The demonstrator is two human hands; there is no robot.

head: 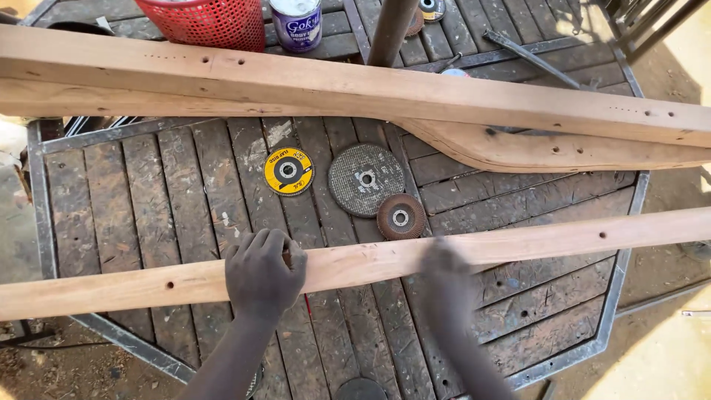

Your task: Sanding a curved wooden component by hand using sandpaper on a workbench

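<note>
A long, narrow wooden slat (518, 243) with drilled holes lies across the near side of a slatted wooden table (170, 192). My left hand (264, 271) is curled over the slat near its middle, gripping it. My right hand (444, 264) rests on the same slat a little to the right; it is blurred, so its fingers are hard to make out. Beyond the slat lie three discs: a yellow-labelled flap disc (289, 171), a large grey grinding disc (366, 179) and a small brown flap disc (401, 217).
Two larger timbers (311, 85) span the far side, one with a curved end (518, 152). A red mesh basket (204, 22), a tin can (296, 24) and a dark post (390, 30) stand behind. The table has a metal frame (621, 259); sandy ground surrounds it.
</note>
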